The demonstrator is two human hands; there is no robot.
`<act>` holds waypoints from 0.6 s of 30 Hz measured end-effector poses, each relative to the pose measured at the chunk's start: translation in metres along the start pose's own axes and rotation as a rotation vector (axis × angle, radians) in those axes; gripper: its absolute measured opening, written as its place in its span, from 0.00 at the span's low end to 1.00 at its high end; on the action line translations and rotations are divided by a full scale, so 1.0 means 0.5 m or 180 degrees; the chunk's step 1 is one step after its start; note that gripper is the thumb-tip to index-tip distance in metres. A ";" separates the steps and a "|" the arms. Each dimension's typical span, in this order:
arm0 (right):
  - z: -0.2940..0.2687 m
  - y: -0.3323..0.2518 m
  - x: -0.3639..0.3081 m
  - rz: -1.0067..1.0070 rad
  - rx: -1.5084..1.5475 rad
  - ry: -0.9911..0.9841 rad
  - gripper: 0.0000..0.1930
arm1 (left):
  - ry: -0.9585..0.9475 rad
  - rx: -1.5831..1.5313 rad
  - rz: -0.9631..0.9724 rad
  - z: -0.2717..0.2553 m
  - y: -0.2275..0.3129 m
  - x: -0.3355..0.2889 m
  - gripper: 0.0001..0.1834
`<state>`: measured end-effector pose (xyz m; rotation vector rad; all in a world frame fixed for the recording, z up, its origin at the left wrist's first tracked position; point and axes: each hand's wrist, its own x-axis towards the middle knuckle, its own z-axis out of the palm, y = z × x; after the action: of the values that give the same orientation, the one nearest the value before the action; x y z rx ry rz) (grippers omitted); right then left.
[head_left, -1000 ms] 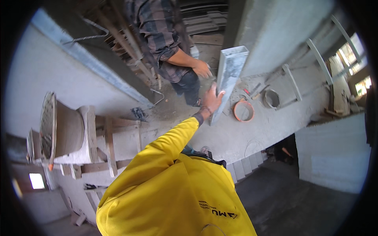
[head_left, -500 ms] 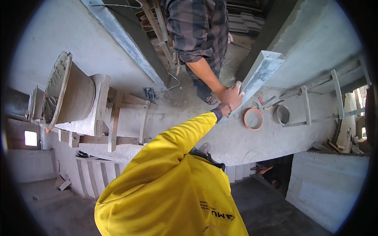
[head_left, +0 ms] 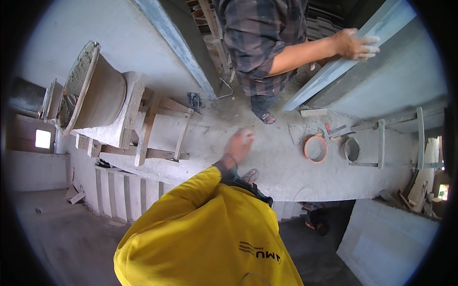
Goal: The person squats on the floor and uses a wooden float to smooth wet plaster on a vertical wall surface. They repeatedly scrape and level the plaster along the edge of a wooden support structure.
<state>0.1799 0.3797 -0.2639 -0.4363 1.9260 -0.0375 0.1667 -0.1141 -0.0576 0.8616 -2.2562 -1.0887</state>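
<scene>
My left hand (head_left: 238,145), at the end of a yellow sleeve (head_left: 200,186), is raised over the concrete floor in front of my body. Motion smears its fingers, and nothing I can make out is in them. My right hand does not show. Ahead, a person in a checked shirt (head_left: 257,38) lays a hand (head_left: 355,45) across a long grey metal straightedge (head_left: 329,78). The bar slants along the edge of the right wall of the opening. My left hand is well apart from it.
A mortar-crusted tub (head_left: 98,97) sits on a wooden stand (head_left: 148,128) at left. On the right are an orange-rimmed bucket (head_left: 315,148), a grey bucket (head_left: 350,149) and hand tools (head_left: 336,129). Below lie steps (head_left: 126,195) and another person (head_left: 317,221).
My left hand has let go of the straightedge and drawn back toward my body. The straightedge now lies along the right wall edge, with the other person's hand on it.
</scene>
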 end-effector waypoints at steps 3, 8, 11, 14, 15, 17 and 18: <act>-0.015 0.021 -0.008 -0.0170 -0.0445 -0.0143 0.21 | 0.0284 0.0486 -0.0596 -0.123 -0.131 -0.099 0.07; -0.112 0.066 0.061 -0.0448 -0.0246 0.0350 0.20 | 0.1011 0.1641 -0.1485 -0.321 -0.282 -0.241 0.11; -0.204 0.087 0.136 -0.0559 -0.0536 0.0292 0.21 | 0.0979 0.1832 -0.2053 -0.407 -0.261 -0.230 0.12; -0.279 0.032 0.199 -0.0485 -0.0205 0.0669 0.27 | 0.1059 0.2217 -0.1695 -0.476 -0.317 -0.223 0.15; -0.326 -0.061 0.157 -0.0024 0.0626 0.0965 0.28 | 0.1039 0.2293 -0.1701 -0.503 -0.326 -0.206 0.17; -0.368 -0.143 0.131 0.0011 0.1147 0.0962 0.30 | 0.0898 0.2313 -0.1754 -0.540 -0.362 -0.184 0.21; -0.412 -0.232 0.093 0.0051 0.1418 0.0773 0.30 | 0.0865 0.2408 -0.1804 -0.558 -0.381 -0.175 0.24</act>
<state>0.0117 0.2205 -0.1976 -0.1192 2.0820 -0.5193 0.4711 -0.2845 -0.0685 1.9019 -2.2330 -0.2261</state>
